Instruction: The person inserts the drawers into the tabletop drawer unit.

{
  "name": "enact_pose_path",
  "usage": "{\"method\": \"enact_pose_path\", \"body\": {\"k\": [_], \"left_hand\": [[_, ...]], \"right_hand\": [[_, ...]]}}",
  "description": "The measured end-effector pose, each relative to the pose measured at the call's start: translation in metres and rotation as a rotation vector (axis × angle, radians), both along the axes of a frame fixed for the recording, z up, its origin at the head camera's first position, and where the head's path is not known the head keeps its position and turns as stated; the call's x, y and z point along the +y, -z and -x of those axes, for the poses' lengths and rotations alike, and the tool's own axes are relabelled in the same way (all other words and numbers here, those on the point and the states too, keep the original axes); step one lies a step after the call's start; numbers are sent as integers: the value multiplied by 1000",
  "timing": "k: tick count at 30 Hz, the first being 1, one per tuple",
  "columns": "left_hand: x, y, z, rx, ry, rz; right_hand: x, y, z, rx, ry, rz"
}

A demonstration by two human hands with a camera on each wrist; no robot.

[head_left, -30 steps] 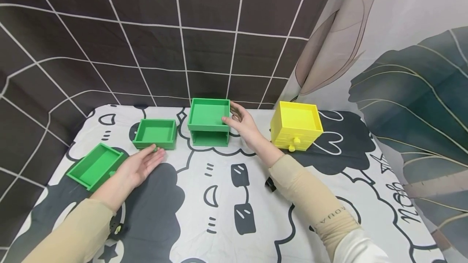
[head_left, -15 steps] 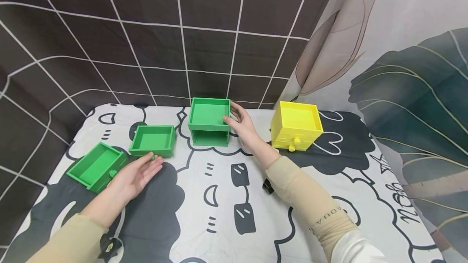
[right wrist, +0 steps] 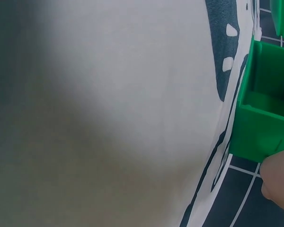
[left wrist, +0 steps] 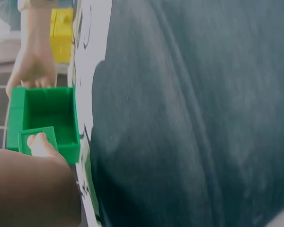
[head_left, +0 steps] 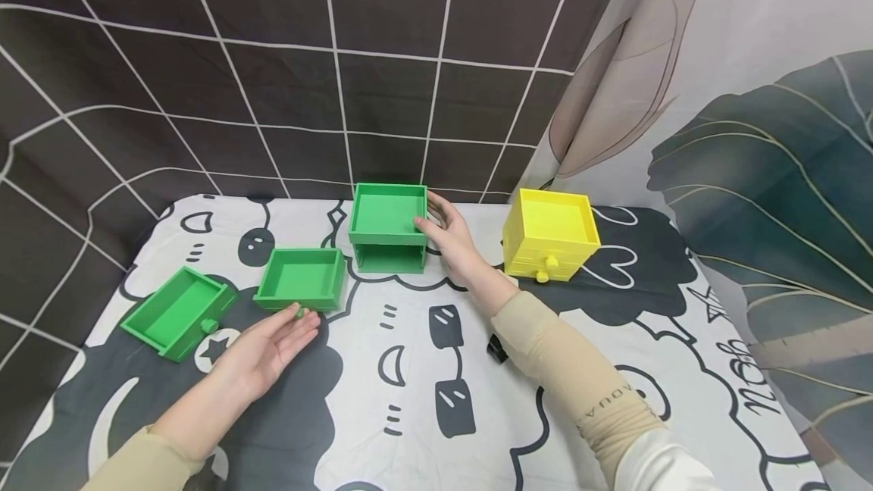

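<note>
My left hand pinches the front knob of a small green drawer, left of the green cabinet; in the left wrist view the drawer front shows at the fingertips of that hand. The green cabinet has an opening in its lower front and a shallow tray on top. My right hand grips the cabinet's right side, thumb on the front part of that side, fingers behind. In the right wrist view the hand touches the cabinet wall.
Another green drawer lies at an angle on the far left. A yellow cabinet with round knobs stands right of my right hand. A dark grid-patterned cloth hangs behind the printed table cover.
The left hand has drawn the held drawer towards me, then shifted it right, closer to the green cabinet. The right hand and the cabinet have stayed in place.
</note>
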State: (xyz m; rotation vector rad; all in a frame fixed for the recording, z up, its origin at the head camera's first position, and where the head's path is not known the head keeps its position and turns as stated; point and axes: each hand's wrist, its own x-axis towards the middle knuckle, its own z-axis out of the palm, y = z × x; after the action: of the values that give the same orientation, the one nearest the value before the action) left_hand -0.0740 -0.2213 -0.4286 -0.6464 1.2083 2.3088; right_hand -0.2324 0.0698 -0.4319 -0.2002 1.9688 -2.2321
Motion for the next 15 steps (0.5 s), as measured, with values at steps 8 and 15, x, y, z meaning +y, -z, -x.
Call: {"method": "enact_pose_path", "body": {"k": [8, 15], "left_hand": [[14, -3, -7, 14, 31, 63], [26, -4, -11, 35, 48, 96]], "right_hand": [[0, 1, 0, -2, 0, -2], [-1, 0, -1, 6, 1, -3]]}}
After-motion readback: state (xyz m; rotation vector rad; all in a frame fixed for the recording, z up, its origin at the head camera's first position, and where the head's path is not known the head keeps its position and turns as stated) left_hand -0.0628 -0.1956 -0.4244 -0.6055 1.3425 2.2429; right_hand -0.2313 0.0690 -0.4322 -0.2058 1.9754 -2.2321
